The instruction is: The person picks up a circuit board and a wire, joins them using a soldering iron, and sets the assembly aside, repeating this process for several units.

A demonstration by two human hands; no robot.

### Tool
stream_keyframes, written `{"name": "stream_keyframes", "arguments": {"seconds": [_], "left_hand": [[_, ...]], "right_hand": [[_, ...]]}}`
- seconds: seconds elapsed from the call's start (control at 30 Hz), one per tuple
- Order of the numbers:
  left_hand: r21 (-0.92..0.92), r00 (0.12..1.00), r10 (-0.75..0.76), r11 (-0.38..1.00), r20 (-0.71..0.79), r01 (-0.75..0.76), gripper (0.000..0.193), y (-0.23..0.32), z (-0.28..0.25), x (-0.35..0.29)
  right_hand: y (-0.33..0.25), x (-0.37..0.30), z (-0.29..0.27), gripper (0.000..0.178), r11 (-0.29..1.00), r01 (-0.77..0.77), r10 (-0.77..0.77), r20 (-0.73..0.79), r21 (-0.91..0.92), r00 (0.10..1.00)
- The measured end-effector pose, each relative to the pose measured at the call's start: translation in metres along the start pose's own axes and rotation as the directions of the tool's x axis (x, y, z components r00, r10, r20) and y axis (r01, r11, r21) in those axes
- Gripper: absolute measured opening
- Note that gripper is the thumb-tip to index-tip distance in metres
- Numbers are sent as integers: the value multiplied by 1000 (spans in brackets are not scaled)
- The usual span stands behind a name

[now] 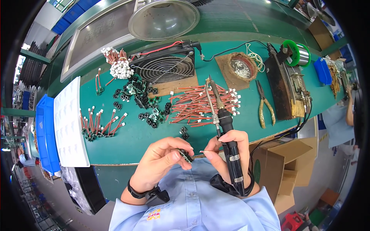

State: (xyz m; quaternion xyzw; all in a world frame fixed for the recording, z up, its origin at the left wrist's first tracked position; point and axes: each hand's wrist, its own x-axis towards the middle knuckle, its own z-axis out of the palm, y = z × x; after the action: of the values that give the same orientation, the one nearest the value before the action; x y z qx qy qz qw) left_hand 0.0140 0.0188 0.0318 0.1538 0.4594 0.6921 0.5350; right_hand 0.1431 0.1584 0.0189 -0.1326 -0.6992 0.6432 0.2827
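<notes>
1. The left hand [162, 159] is curled nearly closed, thumb and fingertips pinching a small black part [185, 154] just above the person's shirt front, below the bench [127, 140] edge
2. The right hand [227, 152] is closed too: its thumb and forefinger nip a thin wire [210, 152] whose end meets the black part, while the other fingers wrap the black handle of a soldering iron [221, 115]
3. The iron stands almost upright in that hand, tip pointing away over the bench, cord running down past the wrist
4. Whether wire and part are actually joined is hard to tell; they look to be touching
5. Behind the iron's tip lies a heap of red wires [196, 104] with white ends; left of it sit scattered black parts [144, 100]
6. Further left, a row of finished pieces [100, 125] lies beside a white tray [69, 123] and a blue bin [45, 133]
7. A fan [165, 65] lies at the back, under a metal lamp shade [163, 19]
8. To the right are a round solder pot [242, 67], pliers [265, 104] and a green solder spool [296, 54]
9. A cardboard box [281, 165] stands below the bench at right
</notes>
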Motion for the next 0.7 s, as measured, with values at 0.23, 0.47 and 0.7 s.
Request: {"name": "stream_keyframes", "arguments": {"seconds": [0.23, 0.47, 0.7], "left_hand": [[-107, 998, -34, 993, 61, 40, 23, -2, 5, 3], [-271, 990, 28, 963, 140, 11, 23, -12, 1, 1], [-236, 992, 32, 972, 121, -3, 26, -12, 2, -2]], "right_hand": [[-8, 2, 1, 44, 999, 42, -42, 27, -4, 999], [-21, 7, 3, 47, 966, 196, -182, 97, -169, 979], [-20, 8, 11, 44, 954, 236, -235, 27, -183, 972]]}}
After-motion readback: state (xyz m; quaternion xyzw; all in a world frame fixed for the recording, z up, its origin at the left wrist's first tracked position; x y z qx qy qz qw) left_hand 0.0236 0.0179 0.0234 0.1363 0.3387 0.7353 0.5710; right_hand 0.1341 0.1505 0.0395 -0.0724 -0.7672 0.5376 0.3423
